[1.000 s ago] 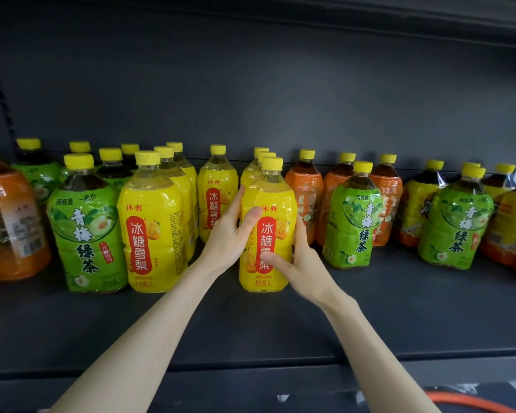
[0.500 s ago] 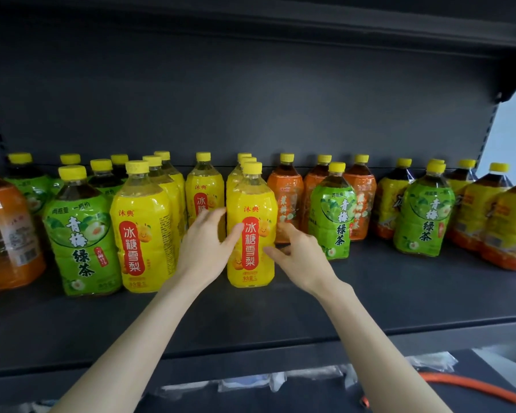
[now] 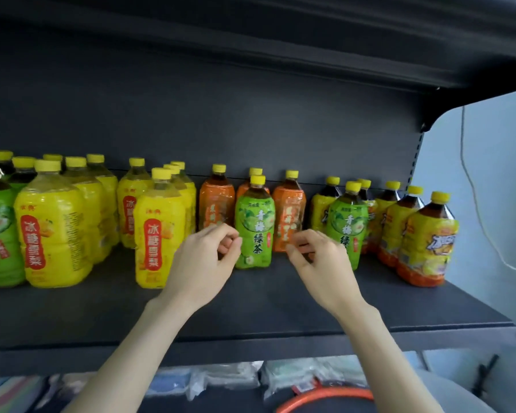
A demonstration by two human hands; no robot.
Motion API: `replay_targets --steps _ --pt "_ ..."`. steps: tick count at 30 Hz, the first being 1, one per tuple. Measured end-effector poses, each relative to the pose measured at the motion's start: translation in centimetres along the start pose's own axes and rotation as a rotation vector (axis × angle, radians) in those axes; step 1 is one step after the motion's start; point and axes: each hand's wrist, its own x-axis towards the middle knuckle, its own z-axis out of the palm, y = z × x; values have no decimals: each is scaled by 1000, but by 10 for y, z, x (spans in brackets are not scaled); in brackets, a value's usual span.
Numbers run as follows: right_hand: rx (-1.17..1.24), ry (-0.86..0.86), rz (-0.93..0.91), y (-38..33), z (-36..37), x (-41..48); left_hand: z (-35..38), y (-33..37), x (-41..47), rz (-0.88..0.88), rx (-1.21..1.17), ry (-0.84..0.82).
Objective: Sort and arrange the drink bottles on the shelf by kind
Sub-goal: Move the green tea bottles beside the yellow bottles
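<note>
Green bottle (image 3: 254, 231), upright toward the front of the shelf (image 3: 251, 305), ahead of the orange bottles (image 3: 216, 204). I judge it out of kind, hence my reach. My left hand (image 3: 203, 263): fingers loosely curled, empty, just beside its left flank; contact I cannot tell. My right hand (image 3: 319, 263): likewise half-curled, empty, a little off its right side. Outward: yellow bottle (image 3: 158, 234) left of my left hand, fronting its own kind; second green bottle (image 3: 350, 216) beyond my right hand, among dark-tea bottles (image 3: 426, 242), likely another stray.

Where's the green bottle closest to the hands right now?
Head view, mid-shelf: the green bottle stands before the orange bottles, between the left hand and right hand.
</note>
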Motion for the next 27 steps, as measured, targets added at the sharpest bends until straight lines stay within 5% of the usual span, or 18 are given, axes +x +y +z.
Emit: replay_targets --steps 11,15,19,27 --pt "-24 69 68 109 -43 45 112 14 34 -87 79 141" --pt "-87 91 96 143 -31 75 143 -12 59 -205 215 276" --pt "-99 186 103 169 -21 98 159 -30 82 -416 67 299" --pt "402 47 311 209 -8 119 167 -36 89 -560 -214 260"
